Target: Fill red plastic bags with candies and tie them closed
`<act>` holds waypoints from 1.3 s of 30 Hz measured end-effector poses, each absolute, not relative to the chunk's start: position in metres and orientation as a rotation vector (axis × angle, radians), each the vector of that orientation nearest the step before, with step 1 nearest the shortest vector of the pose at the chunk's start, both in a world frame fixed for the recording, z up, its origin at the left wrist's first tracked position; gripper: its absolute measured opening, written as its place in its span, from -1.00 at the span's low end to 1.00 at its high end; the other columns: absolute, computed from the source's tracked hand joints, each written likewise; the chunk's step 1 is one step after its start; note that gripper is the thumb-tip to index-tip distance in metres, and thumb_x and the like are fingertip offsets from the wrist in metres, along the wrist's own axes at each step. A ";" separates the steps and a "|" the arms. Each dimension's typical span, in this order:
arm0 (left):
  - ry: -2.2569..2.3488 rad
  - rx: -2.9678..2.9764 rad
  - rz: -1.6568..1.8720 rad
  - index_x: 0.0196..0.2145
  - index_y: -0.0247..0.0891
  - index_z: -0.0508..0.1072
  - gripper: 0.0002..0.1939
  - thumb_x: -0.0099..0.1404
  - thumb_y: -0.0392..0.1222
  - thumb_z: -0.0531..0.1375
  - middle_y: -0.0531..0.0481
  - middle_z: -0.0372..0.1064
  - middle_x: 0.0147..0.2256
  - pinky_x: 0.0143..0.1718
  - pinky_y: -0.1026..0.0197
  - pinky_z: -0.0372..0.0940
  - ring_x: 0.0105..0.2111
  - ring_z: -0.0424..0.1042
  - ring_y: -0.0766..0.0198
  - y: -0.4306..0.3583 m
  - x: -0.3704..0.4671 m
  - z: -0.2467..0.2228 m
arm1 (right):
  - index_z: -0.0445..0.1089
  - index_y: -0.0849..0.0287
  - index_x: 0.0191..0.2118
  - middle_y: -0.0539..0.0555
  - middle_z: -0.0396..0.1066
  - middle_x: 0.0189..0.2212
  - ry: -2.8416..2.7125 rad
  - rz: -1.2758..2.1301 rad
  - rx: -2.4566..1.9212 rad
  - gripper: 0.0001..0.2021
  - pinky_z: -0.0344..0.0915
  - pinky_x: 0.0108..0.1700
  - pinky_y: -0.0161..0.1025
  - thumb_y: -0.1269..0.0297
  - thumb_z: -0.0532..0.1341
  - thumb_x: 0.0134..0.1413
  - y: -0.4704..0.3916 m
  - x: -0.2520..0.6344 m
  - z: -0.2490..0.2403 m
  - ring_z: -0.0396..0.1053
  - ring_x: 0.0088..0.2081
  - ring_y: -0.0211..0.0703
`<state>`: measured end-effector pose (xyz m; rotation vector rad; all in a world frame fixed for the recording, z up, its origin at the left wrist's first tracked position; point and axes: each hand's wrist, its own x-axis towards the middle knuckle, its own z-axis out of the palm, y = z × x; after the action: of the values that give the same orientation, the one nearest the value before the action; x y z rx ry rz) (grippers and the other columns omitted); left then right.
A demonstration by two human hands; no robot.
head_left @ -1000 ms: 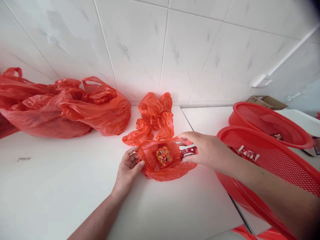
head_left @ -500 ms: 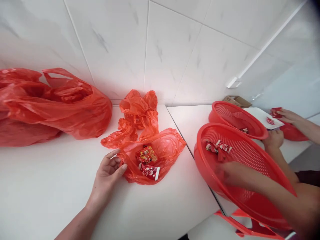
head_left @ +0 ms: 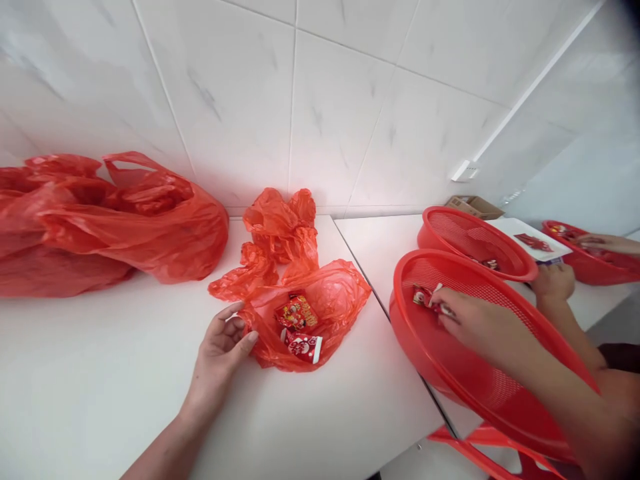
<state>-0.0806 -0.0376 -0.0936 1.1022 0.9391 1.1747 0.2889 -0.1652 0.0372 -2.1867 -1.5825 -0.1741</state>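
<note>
My left hand (head_left: 225,347) pinches the left rim of a thin red plastic bag (head_left: 345,293) that lies open on the white table. Inside the bag are a red and yellow packet (head_left: 296,313) and a red packet with white ends (head_left: 303,345). My right hand (head_left: 463,320) reaches into the large red basket (head_left: 520,313), its fingers closed on a small red and white packet (head_left: 441,305). Another small packet (head_left: 420,296) lies beside it in that basket.
Full red bags (head_left: 150,233) stand at the left by the tiled wall; a crumpled red bag (head_left: 280,220) is behind the open one. Beyond my basket are a second red basket (head_left: 430,230), a cardboard box (head_left: 475,206), a white tray (head_left: 515,230) and another person's hands (head_left: 554,281).
My right hand has closed on a packet in the basket. The other person's far hand has moved from above the white tray into a red basket at the far right.
</note>
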 end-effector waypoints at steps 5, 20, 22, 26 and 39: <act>0.938 1.094 1.179 0.04 -0.06 0.30 -0.45 0.09 -0.14 0.33 0.10 0.23 -0.31 -0.38 0.36 0.29 -0.38 0.30 0.38 -0.042 -0.077 -0.089 | 0.34 0.03 -0.12 0.04 0.51 -0.26 -1.837 -0.274 -1.836 -0.81 0.32 -0.31 -0.22 0.27 0.15 0.13 -0.158 0.199 0.054 0.47 -0.30 -0.11; 0.927 0.991 1.101 0.10 -0.12 0.18 -0.41 0.15 -0.23 0.29 0.06 0.33 -0.32 -0.28 0.19 0.36 -0.35 0.37 0.32 -0.060 -0.089 -0.043 | 0.15 0.23 0.18 0.38 0.13 0.18 -1.388 -0.188 -1.905 -0.39 0.24 0.05 0.12 0.17 0.23 0.00 -0.083 0.171 -0.047 0.17 0.16 0.24; 0.897 1.010 1.145 0.06 -0.15 0.22 -0.44 0.13 -0.25 0.31 0.10 0.32 -0.38 -0.33 0.24 0.35 -0.40 0.35 0.36 -0.048 -0.090 -0.025 | 0.33 0.20 -0.02 0.27 0.37 -0.04 -1.323 0.050 -1.924 -0.60 0.32 -0.09 0.02 0.13 0.19 0.03 -0.079 0.177 -0.050 0.36 -0.05 0.14; 0.739 1.040 1.376 -0.06 -0.17 0.32 -0.54 0.09 -0.31 0.33 0.12 0.35 -0.42 -0.41 0.35 0.33 -0.47 0.35 0.43 -0.022 -0.095 0.034 | 0.37 0.12 -0.42 0.00 0.42 -0.48 -1.094 0.271 -1.757 -0.76 0.28 -0.36 -0.21 0.05 0.17 0.07 -0.071 0.182 -0.022 0.35 -0.43 -0.14; 0.916 1.899 1.695 -0.04 -0.16 0.45 -0.57 0.12 -0.42 0.27 0.02 0.43 -0.30 -0.20 0.23 0.40 -0.22 0.46 0.26 -0.028 -0.105 0.106 | 0.43 0.01 -0.03 -0.03 0.42 -0.32 -0.979 0.432 -1.146 -0.60 0.32 -0.13 -0.13 0.26 0.31 -0.07 -0.061 0.176 0.039 0.38 -0.28 -0.20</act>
<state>-0.1050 -0.0280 0.1056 1.8993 0.9158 1.6945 0.1762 -0.0608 0.0388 -1.1464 -0.9793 0.4322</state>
